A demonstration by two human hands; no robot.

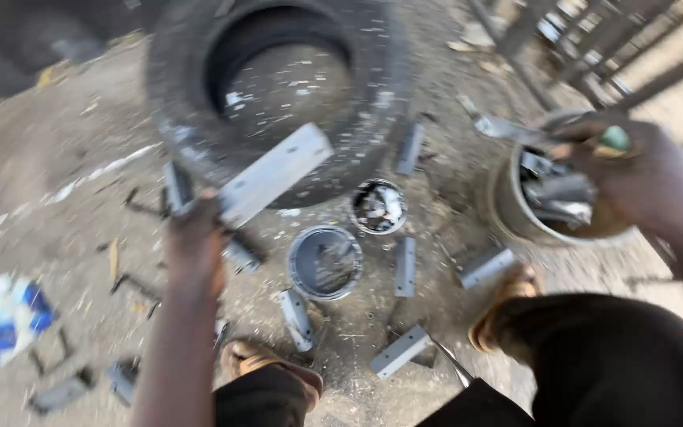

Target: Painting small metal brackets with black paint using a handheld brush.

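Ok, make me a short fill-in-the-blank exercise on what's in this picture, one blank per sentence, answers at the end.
1. The left hand holds up a flat grey metal ____.
2. The right hand reaches into a round ____ full of metal scraps.
3. Behind the two small tins a big black ____ lies flat on the dirt.
4. Near the left edge lies a crumpled wrapper, white and ____.

Missing words: bar; bucket; tyre; blue
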